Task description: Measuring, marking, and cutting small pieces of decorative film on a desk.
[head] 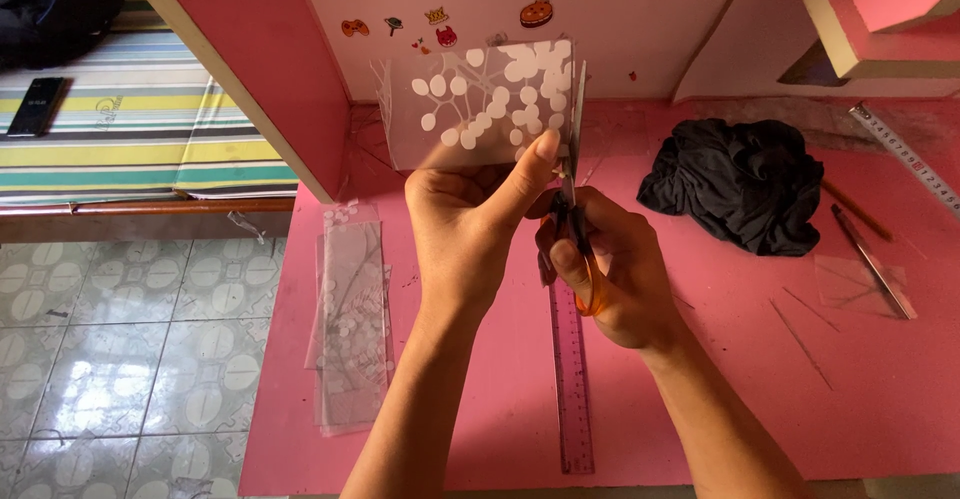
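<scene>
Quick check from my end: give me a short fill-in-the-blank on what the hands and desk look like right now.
1. The right hand works a pair of ____ with orange handles.
2. The left hand holds up a clear sheet printed with ____ dots.
3. A purple ruler lies on the ____ desk.
4. The crumpled cloth is ____.

Missing words: scissors; white; pink; black

The single head-worn camera looks steeply down from close above the pink desk (760,359), facing its back wall (640,39), with tiled floor (120,359) left of the desk.
</scene>
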